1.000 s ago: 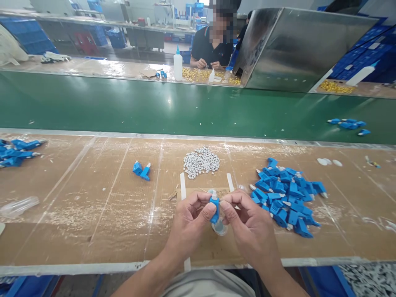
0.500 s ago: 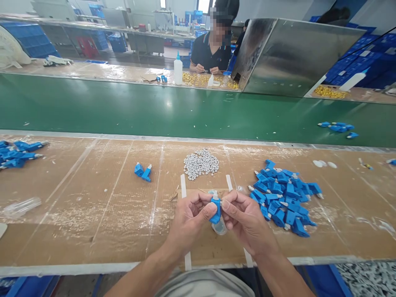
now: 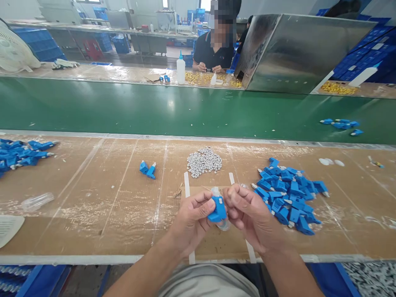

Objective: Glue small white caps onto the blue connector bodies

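My left hand (image 3: pixel 193 216) pinches a blue plastic part (image 3: pixel 219 211) between thumb and fingers. The part has a whitish piece at its top and a small pale spot on the face turned up to me. Close by its right side is my right hand (image 3: pixel 249 212), thumb and fingertips pressed together; whatever they may hold is too small or hidden. Under the hands, a clear round plastic dish (image 3: pixel 224 225) shows in part. Just beyond lies a heap of small grey pieces (image 3: pixel 204 161).
A large pile of blue parts (image 3: pixel 289 194) lies at right, two more (image 3: pixel 147 169) at left, others (image 3: pixel 18 154) far left. A green belt (image 3: pixel 139 107) crosses behind the cardboard-covered table (image 3: pixel 123 231). Across it sits a person (image 3: pixel 213 51) near a white bottle (image 3: pixel 181 70) and brass-coloured pieces.
The blue part has been turned in my left hand, so a broader face with a pale spot shows. My right fingertips have shifted up and slightly off its side. The view has swung slightly.
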Demonstrator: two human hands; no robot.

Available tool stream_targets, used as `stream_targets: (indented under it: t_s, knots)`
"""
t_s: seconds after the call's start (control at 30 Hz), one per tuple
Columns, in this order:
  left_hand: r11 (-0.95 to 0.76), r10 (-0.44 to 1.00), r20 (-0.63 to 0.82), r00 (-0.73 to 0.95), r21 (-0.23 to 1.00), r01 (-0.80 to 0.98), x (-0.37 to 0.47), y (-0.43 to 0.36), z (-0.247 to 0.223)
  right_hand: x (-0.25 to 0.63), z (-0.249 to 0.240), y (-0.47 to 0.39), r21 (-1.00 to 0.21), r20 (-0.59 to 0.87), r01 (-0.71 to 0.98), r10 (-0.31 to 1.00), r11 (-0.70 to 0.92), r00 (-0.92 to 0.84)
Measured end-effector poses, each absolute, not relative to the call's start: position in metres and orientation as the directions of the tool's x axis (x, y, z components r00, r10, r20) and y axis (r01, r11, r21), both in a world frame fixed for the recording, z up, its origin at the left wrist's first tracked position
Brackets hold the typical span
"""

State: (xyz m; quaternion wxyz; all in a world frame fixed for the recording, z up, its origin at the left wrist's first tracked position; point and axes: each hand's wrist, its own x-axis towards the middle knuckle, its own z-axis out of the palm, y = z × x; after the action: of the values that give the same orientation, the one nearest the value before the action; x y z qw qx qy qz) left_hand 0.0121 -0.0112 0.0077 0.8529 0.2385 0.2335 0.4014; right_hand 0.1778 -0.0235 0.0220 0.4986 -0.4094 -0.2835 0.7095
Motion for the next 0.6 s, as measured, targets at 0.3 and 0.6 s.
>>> stream_targets:
  t_s: [0.3, 0.6]
  knots:
    - [0.828, 0.561, -0.182, 0.808, 0.125, -0.547, 0.004, -0.012, 0.002, 0.168, 0.042, -0.032, -0.909, -0.271, -0.289, 0.952, -0.301, -0.140]
    - [0.739, 0.661, -0.235, 0.713, 0.371, -0.562, 0.007, -0.014, 0.001, 0.170, 0.032, -0.034, -0.942, -0.215, -0.218, 0.957, -0.256, -0.195]
